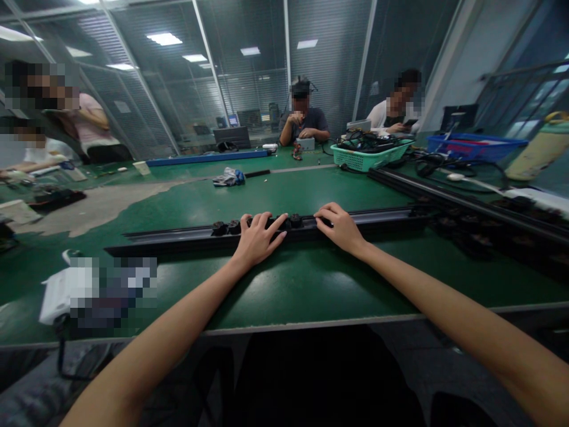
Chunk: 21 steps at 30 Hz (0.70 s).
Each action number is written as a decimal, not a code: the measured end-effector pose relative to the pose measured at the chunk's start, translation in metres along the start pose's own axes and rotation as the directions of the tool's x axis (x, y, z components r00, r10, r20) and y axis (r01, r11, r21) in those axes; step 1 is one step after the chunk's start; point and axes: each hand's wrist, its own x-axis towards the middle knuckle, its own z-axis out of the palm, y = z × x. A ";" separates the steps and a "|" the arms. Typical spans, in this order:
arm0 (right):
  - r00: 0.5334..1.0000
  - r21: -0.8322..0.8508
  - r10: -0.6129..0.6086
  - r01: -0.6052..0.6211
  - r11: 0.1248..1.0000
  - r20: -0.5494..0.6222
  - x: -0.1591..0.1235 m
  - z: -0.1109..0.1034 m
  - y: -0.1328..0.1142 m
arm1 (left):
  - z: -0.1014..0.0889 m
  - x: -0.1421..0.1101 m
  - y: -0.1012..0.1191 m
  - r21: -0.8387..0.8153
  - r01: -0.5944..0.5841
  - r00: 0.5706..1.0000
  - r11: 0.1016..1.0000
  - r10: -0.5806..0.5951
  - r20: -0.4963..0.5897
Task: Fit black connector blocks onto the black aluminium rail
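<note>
**Q:** What lies under the hands?

**A:** A long black rail (267,230) with round black fittings (219,228) along its top, on a green bench mat (284,290). The rail lies just beyond the near bench edge (311,323).

**Q:** How does its long axis run?

**A:** Left to right across the view, roughly parallel to that edge, rising slightly toward the right. Both hands reach it from the near side.

**Q:** State of each hand?

**A:** The left hand (260,239) lies palm down near the rail's middle, fingers spread and extended across the fittings, not clenched. The right hand (340,227) sits farther right, closer to the rail's right end, its fingers curled over the top — whether this is a firm grip cannot be told.

**Q:** What else is nearby?

**A:** A second black rail (427,191) lies to the right, angling toward the near right corner. Far beyond stands a green plastic basket (371,157) of cables, and a co-worker (306,121) sits at the far end of the bench.
</note>
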 end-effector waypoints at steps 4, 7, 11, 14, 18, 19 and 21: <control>1.000 -0.012 0.000 -0.001 1.000 -0.003 0.000 0.000 0.001 | -0.001 0.000 0.000 -0.010 0.001 1.000 1.000 -0.001 0.008; 1.000 -0.021 0.000 0.000 1.000 0.000 0.000 -0.001 0.001 | -0.002 0.001 0.001 -0.018 -0.001 1.000 1.000 0.001 0.007; 1.000 -0.030 0.005 -0.005 1.000 0.003 0.001 -0.003 -0.001 | -0.001 0.001 0.000 -0.007 -0.003 1.000 1.000 0.003 0.003; 1.000 -0.036 0.014 -0.013 0.999 0.004 0.001 -0.005 -0.002 | 0.000 0.001 0.000 -0.002 -0.002 1.000 1.000 0.002 0.004; 0.999 -0.024 0.032 -0.032 0.999 -0.010 -0.001 -0.008 0.001 | -0.001 0.000 -0.001 -0.005 0.000 1.000 1.000 0.000 0.008; 0.999 -0.017 0.034 -0.034 0.999 -0.010 -0.001 -0.008 0.002 | -0.001 0.000 -0.001 -0.006 0.001 1.000 1.000 -0.001 0.009; 1.000 -0.009 0.030 -0.030 1.000 -0.006 -0.001 -0.009 0.004 | -0.001 0.000 0.000 -0.012 0.000 1.000 1.000 0.000 0.011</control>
